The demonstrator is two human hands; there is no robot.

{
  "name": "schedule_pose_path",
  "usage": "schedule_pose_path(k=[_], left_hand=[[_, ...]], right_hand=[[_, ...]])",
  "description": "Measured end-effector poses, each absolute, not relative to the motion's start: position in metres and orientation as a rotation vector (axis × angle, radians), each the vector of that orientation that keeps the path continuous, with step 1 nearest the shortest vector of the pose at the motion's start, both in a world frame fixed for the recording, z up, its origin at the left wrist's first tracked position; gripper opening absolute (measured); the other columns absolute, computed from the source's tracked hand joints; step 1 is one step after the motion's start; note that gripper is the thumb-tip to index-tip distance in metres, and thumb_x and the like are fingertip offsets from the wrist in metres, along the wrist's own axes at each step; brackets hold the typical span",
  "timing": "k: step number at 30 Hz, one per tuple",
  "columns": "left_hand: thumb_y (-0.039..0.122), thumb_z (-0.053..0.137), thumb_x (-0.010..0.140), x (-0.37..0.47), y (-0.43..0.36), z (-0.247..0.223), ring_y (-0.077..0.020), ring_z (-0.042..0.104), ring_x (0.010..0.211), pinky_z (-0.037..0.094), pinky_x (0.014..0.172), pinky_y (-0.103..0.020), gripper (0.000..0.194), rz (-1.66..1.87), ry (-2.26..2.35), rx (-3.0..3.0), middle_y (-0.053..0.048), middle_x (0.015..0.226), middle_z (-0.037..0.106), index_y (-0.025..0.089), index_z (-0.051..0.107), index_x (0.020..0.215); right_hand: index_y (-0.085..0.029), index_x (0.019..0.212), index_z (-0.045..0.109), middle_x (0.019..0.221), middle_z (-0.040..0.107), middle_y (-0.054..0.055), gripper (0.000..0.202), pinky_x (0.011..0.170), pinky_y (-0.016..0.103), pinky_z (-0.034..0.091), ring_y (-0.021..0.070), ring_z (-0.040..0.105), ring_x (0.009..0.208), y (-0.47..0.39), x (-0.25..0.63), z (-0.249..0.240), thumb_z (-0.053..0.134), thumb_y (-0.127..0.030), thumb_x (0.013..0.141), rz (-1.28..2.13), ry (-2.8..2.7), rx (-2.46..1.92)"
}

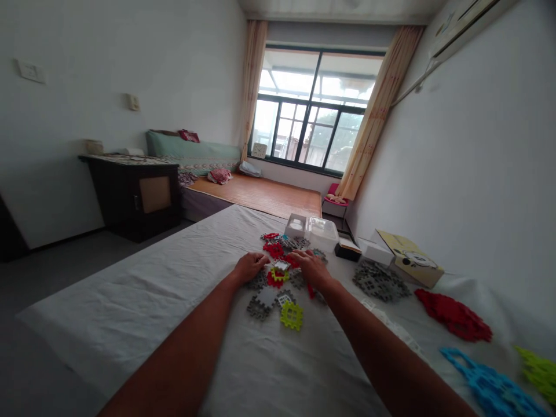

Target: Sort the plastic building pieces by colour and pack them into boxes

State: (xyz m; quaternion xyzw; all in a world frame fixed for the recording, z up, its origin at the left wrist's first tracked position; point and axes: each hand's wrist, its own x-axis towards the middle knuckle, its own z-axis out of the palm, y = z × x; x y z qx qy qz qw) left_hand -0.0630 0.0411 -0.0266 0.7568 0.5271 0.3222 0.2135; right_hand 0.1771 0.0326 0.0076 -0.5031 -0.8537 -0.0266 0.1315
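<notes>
My left hand (251, 267) rests at the left edge of a mixed pile of interlocking plastic building pieces, its fingers curled together; what they hold, if anything, is too small to make out. Across the pile my right hand (311, 266) reaches with fingers stretched out over a red piece (292, 262). Between the hands lie a white piece (281, 265) and a yellow-green piece (280, 274). Nearer to me are grey pieces (259, 305) and a yellow-green window-shaped piece (291, 315). Another red piece (273, 250) lies just beyond my left hand.
Sorted heaps lie to the right: grey (380, 281), white (393, 324), red (454, 314), blue (495, 382) and yellow-green (538, 370). Behind the pile stand a clear plastic box (322, 231), a white box (297, 225), a black box (347, 248) and a yellow box (408, 255). White cloth (174, 278) covers the surface.
</notes>
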Motion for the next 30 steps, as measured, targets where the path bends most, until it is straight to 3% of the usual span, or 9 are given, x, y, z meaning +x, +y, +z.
schedule_pose_path(k=[2, 6, 12, 15, 19, 24, 30], left_hand=[[0.048, 0.036, 0.083, -0.063, 0.042, -0.028, -0.0178, 0.062, 0.068, 0.040, 0.059, -0.024, 0.049, 0.893, 1.455, 2.104, -0.005, 0.073, 0.071, 0.016, 0.072, 0.091], [0.047, 0.038, 0.083, -0.064, 0.044, -0.029, -0.0168, 0.062, 0.070, 0.040, 0.061, -0.022, 0.046, 0.895, 1.444, 2.108, -0.003, 0.074, 0.071, 0.017, 0.072, 0.091], [0.048, 0.036, 0.083, -0.063, 0.043, -0.028, -0.0168, 0.062, 0.069, 0.040, 0.061, -0.023, 0.048, 0.898, 1.443, 2.109, -0.003, 0.073, 0.070, 0.017, 0.071, 0.088], [0.050, 0.035, 0.082, -0.063, 0.042, -0.025, -0.0175, 0.062, 0.070, 0.041, 0.061, -0.023, 0.049, 0.899, 1.427, 2.089, -0.003, 0.072, 0.070, 0.017, 0.071, 0.087], [0.052, 0.036, 0.081, -0.062, 0.043, -0.023, -0.0178, 0.063, 0.070, 0.043, 0.064, -0.024, 0.048, 0.918, 1.397, 2.078, -0.002, 0.077, 0.071, 0.017, 0.070, 0.086], [0.053, 0.035, 0.081, -0.063, 0.048, -0.024, -0.0190, 0.063, 0.071, 0.042, 0.064, -0.024, 0.049, 0.856, 1.469, 2.144, -0.001, 0.072, 0.070, 0.019, 0.070, 0.087], [0.054, 0.036, 0.079, -0.062, 0.050, -0.024, -0.0190, 0.063, 0.072, 0.042, 0.065, -0.023, 0.048, 0.840, 1.519, 2.161, -0.001, 0.072, 0.071, 0.021, 0.071, 0.086]], right_hand=[[-0.033, 0.128, 0.050, 0.136, 0.048, -0.002, 0.049, 0.095, 0.037, 0.036, 0.0236, 0.044, 0.119, 0.044, 0.169, 0.008, 0.043, -0.012, 0.084, -0.058, -2.546, -1.462], [-0.029, 0.123, 0.054, 0.121, 0.060, 0.001, 0.042, 0.091, 0.030, 0.037, 0.0226, 0.054, 0.107, 0.054, 0.163, 0.017, 0.052, -0.018, 0.082, -0.025, -2.651, -1.453], [-0.021, 0.112, 0.054, 0.096, 0.066, 0.009, 0.029, 0.078, 0.029, 0.038, 0.0221, 0.060, 0.094, 0.027, 0.168, 0.028, 0.032, -0.028, 0.095, -0.128, -2.510, -1.580], [-0.020, 0.110, 0.051, 0.085, 0.068, 0.006, 0.028, 0.067, 0.025, 0.039, 0.0190, 0.063, 0.078, 0.002, 0.191, 0.022, 0.034, -0.036, 0.094, -0.120, -2.435, -1.639], [-0.022, 0.097, 0.059, 0.080, 0.069, 0.003, 0.028, 0.064, 0.024, 0.041, 0.0174, 0.064, 0.072, -0.019, 0.275, 0.019, 0.041, -0.042, 0.090, -0.072, -2.322, -1.631], [-0.020, 0.105, 0.064, 0.103, 0.068, 0.008, 0.034, 0.080, 0.025, 0.043, 0.0194, 0.062, 0.095, -0.036, 0.434, 0.036, 0.038, -0.034, 0.088, -0.269, -1.765, -2.022], [-0.018, 0.097, 0.067, 0.081, 0.071, 0.010, 0.029, 0.064, 0.031, 0.047, 0.0250, 0.066, 0.077, -0.065, 0.553, 0.035, 0.049, -0.031, 0.079, -0.294, -1.383, -2.341]])
